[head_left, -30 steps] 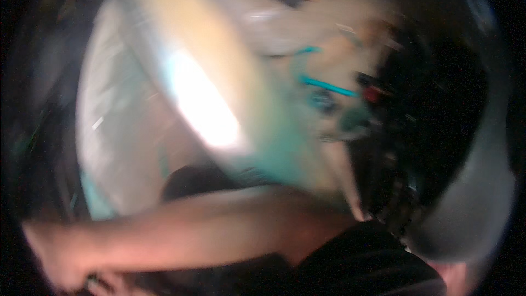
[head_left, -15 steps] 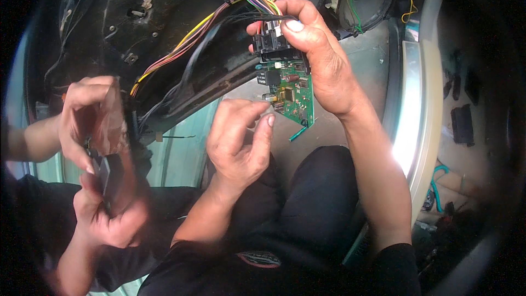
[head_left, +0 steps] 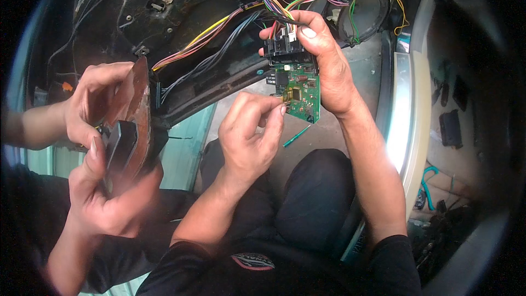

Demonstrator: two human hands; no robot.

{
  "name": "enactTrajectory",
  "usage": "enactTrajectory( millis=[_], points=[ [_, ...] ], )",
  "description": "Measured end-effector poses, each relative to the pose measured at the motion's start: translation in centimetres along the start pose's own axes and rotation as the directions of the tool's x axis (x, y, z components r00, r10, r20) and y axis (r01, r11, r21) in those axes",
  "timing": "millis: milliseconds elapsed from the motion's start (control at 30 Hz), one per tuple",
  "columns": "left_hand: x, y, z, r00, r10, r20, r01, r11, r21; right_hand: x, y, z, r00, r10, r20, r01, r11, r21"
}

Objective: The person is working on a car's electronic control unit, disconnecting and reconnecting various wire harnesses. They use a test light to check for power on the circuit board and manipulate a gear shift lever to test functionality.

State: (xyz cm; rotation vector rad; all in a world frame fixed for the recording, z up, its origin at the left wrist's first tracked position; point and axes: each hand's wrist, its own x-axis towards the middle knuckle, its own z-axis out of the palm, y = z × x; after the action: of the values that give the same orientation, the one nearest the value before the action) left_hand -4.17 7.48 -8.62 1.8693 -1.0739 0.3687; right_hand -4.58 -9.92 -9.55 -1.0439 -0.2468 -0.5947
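My right hand (head_left: 333, 74) is closed round the black connector block (head_left: 289, 49) at the top of a green circuit board (head_left: 307, 107). Its thumb presses where the coloured wires enter. My left hand (head_left: 249, 134) pinches thumb and forefinger together at the board's lower left edge. The fingertips hide what they hold, perhaps a small part on the board. Close by sit a black relay-like box (head_left: 278, 78) and a dark square chip (head_left: 296, 94). A short green wire (head_left: 296, 136) shows just below the board.
At left, another person's hands (head_left: 112, 208) hold a brown panel (head_left: 141, 109) with a black piece (head_left: 121, 148). A wiring harness (head_left: 203, 38) runs across a dark car door panel (head_left: 181, 0). A round speaker (head_left: 366, 13) is top right; a pale sill (head_left: 408, 115) curves down the right.
My left thumb and forefinger have closed at the board's edge, where they were apart from it. The view has shifted slightly. The other person's brown panel now shows more clearly.
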Motion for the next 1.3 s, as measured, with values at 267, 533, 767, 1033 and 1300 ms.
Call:
enactTrajectory(
  millis=[267,533,767,1033,1300],
  points=[
    [-0.4,-0.9,0.0,0.998,0.055,-0.010,-0.055,0.997,0.047,-0.1,-0.1,0.4,1.000,0.030,-0.009,-0.030,0.999,0.021],
    [0.3,-0.1,-1.0,0.984,0.179,0.008,-0.179,0.974,0.140,0.1,0.0,0.3,1.000,-0.003,-0.005,0.003,1.000,-0.007],
    [0.6,-0.2,-1.0,0.995,0.075,-0.064,-0.070,0.994,0.081,0.0,0.2,-0.1,1.000,0.004,0.011,-0.004,1.000,0.022],
    [-2.0,-1.8,-0.8,0.970,-0.226,-0.093,0.222,0.974,-0.053,-0.1,0.0,-0.1,1.000,-0.002,0.026,0.003,1.000,-0.027],
    [2.7,-1.4,-0.1,0.986,-0.154,-0.067,0.159,0.985,0.072,0.1,0.2,-0.1,1.000,0.009,0.005,-0.009,1.000,-0.008]
  ],
)
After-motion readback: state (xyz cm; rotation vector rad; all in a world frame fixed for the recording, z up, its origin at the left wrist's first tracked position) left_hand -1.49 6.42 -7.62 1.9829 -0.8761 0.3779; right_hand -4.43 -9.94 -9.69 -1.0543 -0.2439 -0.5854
